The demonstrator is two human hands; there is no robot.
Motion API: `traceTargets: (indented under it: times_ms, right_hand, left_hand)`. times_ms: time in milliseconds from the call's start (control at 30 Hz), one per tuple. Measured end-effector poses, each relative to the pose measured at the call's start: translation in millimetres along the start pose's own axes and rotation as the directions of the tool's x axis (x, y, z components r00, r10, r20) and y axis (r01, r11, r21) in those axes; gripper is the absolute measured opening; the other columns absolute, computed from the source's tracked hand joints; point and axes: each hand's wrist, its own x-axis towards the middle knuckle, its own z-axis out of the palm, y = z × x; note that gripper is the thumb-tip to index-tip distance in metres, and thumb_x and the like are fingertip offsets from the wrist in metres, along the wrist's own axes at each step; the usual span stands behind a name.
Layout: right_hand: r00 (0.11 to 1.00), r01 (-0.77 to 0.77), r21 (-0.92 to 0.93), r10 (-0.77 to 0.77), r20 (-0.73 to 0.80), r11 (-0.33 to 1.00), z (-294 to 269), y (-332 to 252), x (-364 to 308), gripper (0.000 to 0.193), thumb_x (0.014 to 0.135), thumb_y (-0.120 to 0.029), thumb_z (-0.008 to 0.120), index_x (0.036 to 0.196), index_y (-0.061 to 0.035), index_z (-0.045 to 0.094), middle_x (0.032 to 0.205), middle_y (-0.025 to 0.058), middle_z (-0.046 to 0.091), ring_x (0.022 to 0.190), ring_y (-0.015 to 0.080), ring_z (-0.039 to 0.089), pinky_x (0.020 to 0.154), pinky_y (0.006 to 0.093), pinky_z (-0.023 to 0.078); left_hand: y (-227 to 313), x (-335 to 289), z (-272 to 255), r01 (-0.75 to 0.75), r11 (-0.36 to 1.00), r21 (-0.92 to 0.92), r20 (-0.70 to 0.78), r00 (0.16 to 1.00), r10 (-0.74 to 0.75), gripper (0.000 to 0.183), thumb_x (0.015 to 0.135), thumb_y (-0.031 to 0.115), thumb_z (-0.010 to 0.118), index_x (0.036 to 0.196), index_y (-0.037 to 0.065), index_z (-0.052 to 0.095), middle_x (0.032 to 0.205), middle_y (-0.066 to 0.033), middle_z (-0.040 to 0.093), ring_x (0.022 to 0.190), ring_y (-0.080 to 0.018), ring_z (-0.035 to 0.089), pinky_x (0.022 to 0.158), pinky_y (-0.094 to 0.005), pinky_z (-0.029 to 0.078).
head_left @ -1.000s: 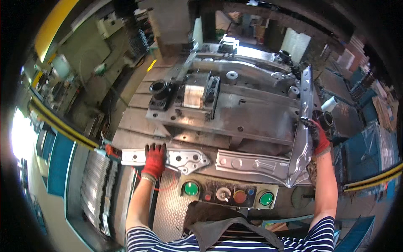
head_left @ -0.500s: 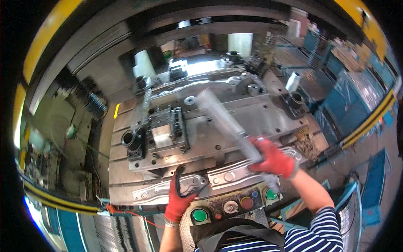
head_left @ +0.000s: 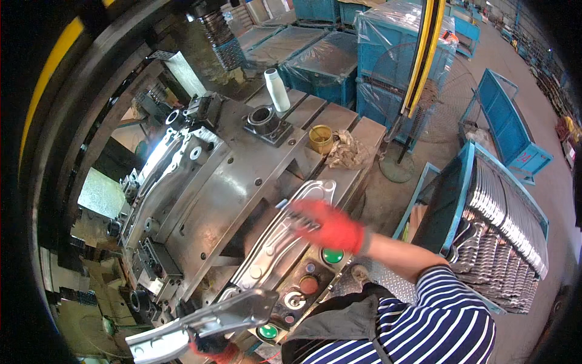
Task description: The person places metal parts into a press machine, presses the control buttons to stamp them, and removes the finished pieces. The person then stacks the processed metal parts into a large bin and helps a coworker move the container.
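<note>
My left hand (head_left: 215,350), in a red and black glove, is closed round a long stamped metal part (head_left: 200,324) at the lower left. This part is raised and tilted, with its wide end towards the button panel. My right hand (head_left: 327,227), also gloved in red, is over a second stamped metal part (head_left: 257,270) that lies along the near edge of the press. Motion blurs the right fingers, and whether they grip that part cannot be made out. Behind both hands is the steel die (head_left: 224,182).
A button panel (head_left: 308,284) with green and red buttons is close to my body. A yellow tin (head_left: 321,139), a crumpled rag (head_left: 348,150) and a white bottle (head_left: 277,90) stand on the press bed. At right, a blue rack (head_left: 465,200) holds stacked metal parts.
The view has turned right. My left hand has lifted a stamped part. The long grey tool that was in my right hand is no longer seen there; that hand is over the other part.
</note>
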Motion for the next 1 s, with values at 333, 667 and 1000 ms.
traceTargets:
  times_ms: [333, 667, 1000]
  right_hand:
    - [0.972, -0.163, -0.539, 0.229, 0.059, 0.827, -52.0, 211.7, 66.5, 0.05, 0.085, -0.028, 0.061, 0.13, -0.0083, 0.049, 0.11, 0.0212, 0.057, 0.097, 0.0384, 0.058, 0.081, 0.0463, 0.047]
    - [0.986, -0.103, -0.271, 0.061, -0.158, 0.957, -124.5, 249.3, 122.0, 0.031, 0.088, -0.027, 0.058, 0.105, -0.0024, 0.063, 0.096, 0.0211, 0.065, 0.086, 0.039, 0.062, 0.077, 0.0456, 0.05]
    - [0.97, -0.241, -0.278, 0.243, -0.028, 0.93, -129.1, 237.5, 120.7, 0.021, 0.091, -0.016, 0.055, 0.103, -0.0029, 0.066, 0.091, 0.0135, 0.069, 0.079, 0.027, 0.065, 0.075, 0.039, 0.051]
  left_hand:
    - [56.1, -57.2, 9.3, -0.393, 0.762, 0.515, 0.09, 0.908, 0.408, 0.053, 0.082, 0.015, 0.068, 0.127, 0.0, 0.043, 0.123, -0.0182, 0.052, 0.11, -0.0314, 0.053, 0.098, -0.0433, 0.043]
    - [53.6, -72.1, 7.5, 0.198, 0.93, -0.31, -0.043, 0.974, -0.222, 0.033, 0.094, 0.025, 0.046, 0.118, 0.004, 0.054, 0.118, -0.0121, 0.055, 0.108, -0.0248, 0.052, 0.095, -0.0417, 0.041]
    - [74.9, -91.7, 28.6, 0.006, 0.966, -0.259, 0.004, 1.0, -0.005, 0.029, 0.09, 0.02, 0.051, 0.116, 0.006, 0.052, 0.122, -0.0099, 0.054, 0.108, -0.0255, 0.051, 0.1, -0.0429, 0.039]
